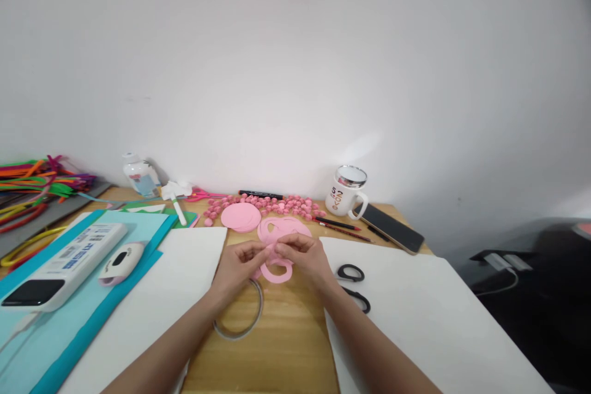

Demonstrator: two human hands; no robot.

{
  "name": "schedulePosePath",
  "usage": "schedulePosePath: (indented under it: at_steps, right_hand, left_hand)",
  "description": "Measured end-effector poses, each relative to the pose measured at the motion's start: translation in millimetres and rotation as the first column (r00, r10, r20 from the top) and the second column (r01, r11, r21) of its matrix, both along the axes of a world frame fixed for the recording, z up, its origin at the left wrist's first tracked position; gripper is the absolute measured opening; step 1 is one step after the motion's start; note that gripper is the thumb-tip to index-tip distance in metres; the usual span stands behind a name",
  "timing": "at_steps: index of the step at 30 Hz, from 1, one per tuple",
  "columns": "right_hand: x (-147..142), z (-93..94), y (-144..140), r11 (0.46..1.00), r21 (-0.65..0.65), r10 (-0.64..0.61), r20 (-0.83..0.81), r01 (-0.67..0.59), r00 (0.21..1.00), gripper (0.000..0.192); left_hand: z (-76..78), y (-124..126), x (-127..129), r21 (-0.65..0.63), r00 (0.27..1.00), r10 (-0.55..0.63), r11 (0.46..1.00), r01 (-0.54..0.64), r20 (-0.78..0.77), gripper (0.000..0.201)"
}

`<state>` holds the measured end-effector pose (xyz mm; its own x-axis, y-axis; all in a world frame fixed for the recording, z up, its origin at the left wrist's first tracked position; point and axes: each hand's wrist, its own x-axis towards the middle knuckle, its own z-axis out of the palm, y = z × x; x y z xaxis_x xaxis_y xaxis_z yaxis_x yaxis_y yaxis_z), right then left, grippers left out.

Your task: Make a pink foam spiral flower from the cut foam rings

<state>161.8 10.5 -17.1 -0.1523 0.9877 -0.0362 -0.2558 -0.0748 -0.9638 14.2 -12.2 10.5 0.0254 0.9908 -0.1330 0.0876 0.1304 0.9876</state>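
My left hand (241, 263) and my right hand (302, 255) meet over the middle of the wooden table, thumbs and fingertips pinched together on a small piece of pink paper (272, 252). Most of that piece is hidden by the fingers. Just below the fingertips shows a pink paper ring (277, 278); whether it is part of the held piece I cannot tell. Beyond the hands lie pink paper cutouts with holes (295, 226) and a stack of pink paper circles (241, 217). A thin grey ring, like a tape roll (252, 326), lies by my left wrist.
Many crumpled pink balls (295, 204) lie along the wall. Black-handled scissors (353, 272) rest on white board (415, 314) under my right forearm. A white mug (341, 194), a phone (390, 228) and pencils (339, 223) stand or lie right; a white power bank (85, 252) lies left.
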Motion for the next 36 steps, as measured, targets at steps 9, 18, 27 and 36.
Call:
schedulePosePath:
  at_steps: [9, 18, 27, 36]
  right_hand:
    - [0.7, -3.4, 1.4, 0.999, 0.013, 0.039, -0.024, -0.039, 0.999, 0.026]
    - [-0.4, 0.1, 0.3, 1.000, 0.023, 0.007, -0.011, -0.007, 1.000, 0.020]
    - [0.4, -0.7, 0.6, 0.999, 0.016, 0.050, -0.031, -0.050, 0.998, 0.028]
    - [0.0, 1.3, -0.5, 1.000, -0.010, 0.010, -0.043, -0.011, 0.999, 0.024]
  left_hand:
    - [4.3, -1.0, 0.9, 0.003, 0.997, 0.059, 0.998, -0.059, -0.041, 0.031]
    - [1.4, -1.5, 1.6, 0.008, 1.000, 0.000, 1.000, 0.000, -0.005, 0.030]
    - [-1.5, 2.0, -2.6, 0.061, 1.000, 0.014, 0.998, -0.014, 0.000, 0.034]
    - [-4.7, 1.3, -1.7, -0.015, 0.997, -0.079, 0.997, 0.080, 0.020, 0.029]
